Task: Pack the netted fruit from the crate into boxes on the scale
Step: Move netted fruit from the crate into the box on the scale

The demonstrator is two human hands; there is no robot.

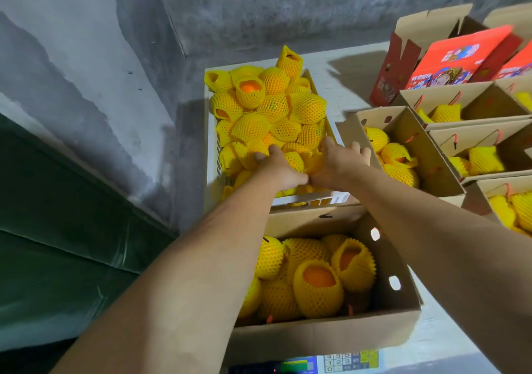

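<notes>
The left hand's fingers curl down into the pile of netted fruit, closing on a fruit at the near end of the crate. The right hand's fingers reach over the same heap with some spread toward the crate's right edge; whether they grip a fruit cannot be told, since the palm hides it. The left hand and right hand touch at the thumbs, both arms stretched forward from the bottom of the view.

The white crate, heaped with yellow-netted fruit, stands against a grey wall. Just nearer, an open box part-filled with fruit sits on the scale, whose keypad shows at the bottom edge. To the right, more open boxes with a few fruit each stand on the pale worktop, with red printed cartons behind them.
</notes>
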